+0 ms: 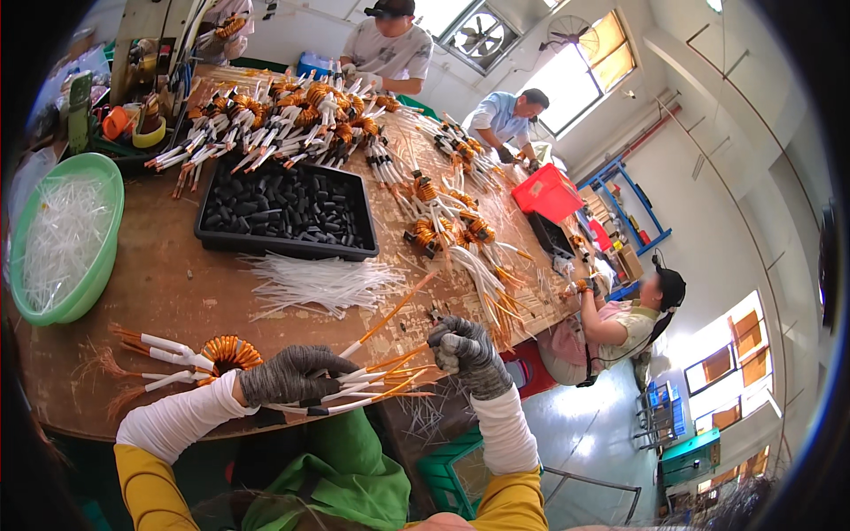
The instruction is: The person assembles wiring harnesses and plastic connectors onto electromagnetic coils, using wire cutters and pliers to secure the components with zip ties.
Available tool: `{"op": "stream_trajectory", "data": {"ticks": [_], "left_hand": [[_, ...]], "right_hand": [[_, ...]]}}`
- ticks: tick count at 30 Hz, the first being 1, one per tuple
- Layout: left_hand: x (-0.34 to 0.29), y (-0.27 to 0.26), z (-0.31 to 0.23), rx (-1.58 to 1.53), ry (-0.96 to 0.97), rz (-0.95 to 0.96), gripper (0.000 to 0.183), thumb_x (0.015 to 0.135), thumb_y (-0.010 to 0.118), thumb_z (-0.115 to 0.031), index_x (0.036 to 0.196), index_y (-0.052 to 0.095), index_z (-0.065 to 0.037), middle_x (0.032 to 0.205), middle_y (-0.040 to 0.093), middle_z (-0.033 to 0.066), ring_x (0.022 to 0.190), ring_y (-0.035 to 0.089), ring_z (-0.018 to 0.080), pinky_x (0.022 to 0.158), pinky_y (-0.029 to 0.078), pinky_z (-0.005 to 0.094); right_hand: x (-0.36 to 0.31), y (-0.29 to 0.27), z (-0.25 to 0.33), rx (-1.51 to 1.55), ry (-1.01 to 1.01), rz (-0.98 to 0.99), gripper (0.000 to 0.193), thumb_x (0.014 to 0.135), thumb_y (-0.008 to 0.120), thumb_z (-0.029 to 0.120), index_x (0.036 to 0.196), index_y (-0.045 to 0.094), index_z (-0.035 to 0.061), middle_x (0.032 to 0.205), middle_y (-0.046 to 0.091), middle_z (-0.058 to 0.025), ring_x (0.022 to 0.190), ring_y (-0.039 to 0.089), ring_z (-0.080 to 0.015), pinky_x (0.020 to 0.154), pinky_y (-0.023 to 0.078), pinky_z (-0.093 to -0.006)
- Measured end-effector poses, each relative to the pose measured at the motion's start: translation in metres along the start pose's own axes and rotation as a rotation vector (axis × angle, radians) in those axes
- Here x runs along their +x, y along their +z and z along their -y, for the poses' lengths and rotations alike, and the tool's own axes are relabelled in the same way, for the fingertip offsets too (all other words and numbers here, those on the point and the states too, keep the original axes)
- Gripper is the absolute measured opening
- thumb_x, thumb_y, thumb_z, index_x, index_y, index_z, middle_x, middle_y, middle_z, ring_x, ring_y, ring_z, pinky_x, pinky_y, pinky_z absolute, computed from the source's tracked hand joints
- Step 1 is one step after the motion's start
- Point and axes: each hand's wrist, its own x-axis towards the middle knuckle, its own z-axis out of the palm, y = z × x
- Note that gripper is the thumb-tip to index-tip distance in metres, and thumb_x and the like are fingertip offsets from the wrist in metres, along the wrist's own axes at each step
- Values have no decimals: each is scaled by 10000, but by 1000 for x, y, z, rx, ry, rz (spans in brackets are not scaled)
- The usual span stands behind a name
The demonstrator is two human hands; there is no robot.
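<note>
Grey knit is worn on the left hand [301, 376] and the right hand [469, 354]. By the left hand, held over the near edge of the counter [168, 265], a bunch of wires [376, 382] is gripped, with thumb and fingers closed round it. The wires are partly sheathed in white, and their copper-coloured ends are pointed toward the right hand. There the fingers are curled and pressed together; whether a wire is pinched between them cannot be told.

Just beside the left hand, a copper-wound coil [232, 352] is seen, its leads [168, 348] spread out to the left. Any join between the coil and the gripped wires is hidden by the left hand.

Farther in, white tubes [328, 285] are strewn before a black tray [288, 251], which is filled with short black sleeves [283, 208]. At the left, clear strips [66, 234] are held in a green bowl [93, 301]. Behind the tray, more coils [292, 111] are heaped, and others are laid to its right. Beyond these, a red bin [547, 193] is placed. Three co-workers [506, 124] are seen around the counter's far and right sides.
</note>
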Motion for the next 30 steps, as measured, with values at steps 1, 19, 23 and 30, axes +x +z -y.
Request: {"op": "stream_trajectory", "data": {"ticks": [1, 19, 23, 30], "left_hand": [[0, 1, 0, -1, 0, 0, 316, 792, 623, -47, 1105, 584, -37, 851, 563, 37, 754, 531, 97, 675, 439, 241], [1, 0, 3, -93, -53, 1, 283, 785, 641, -44, 1065, 608, -22, 843, 600, 36, 771, 550, 87, 672, 446, 233], [4, -5, 4, -261, -179, -21, 271, 795, 633, -49, 1063, 607, -19, 901, 611, 29, 835, 555, 86, 719, 452, 227], [0, 0, 31, -257, -45, -23, 332, 813, 595, -48, 1141, 558, -10, 899, 610, 11, 792, 524, 55, 695, 443, 210]], "right_hand": [[-1, -3, 0, -11, 14, 22, 243, 769, 650, 229, 829, 596, 0, 523, 471, 24, 426, 400, -53, 409, 309, -188], [-13, 3, -16, 143, 21, -53, 224, 774, 649, 186, 889, 572, 10, 564, 466, -2, 424, 412, -73, 371, 324, -200], [-3, 4, -22, 216, -69, -72, 212, 797, 625, 154, 940, 559, 11, 621, 490, -11, 469, 437, -78, 404, 359, -193], [-4, 8, -24, 244, -191, -22, 146, 809, 564, 104, 902, 525, 0, 617, 428, 6, 417, 333, -53, 362, 277, -205]]}}
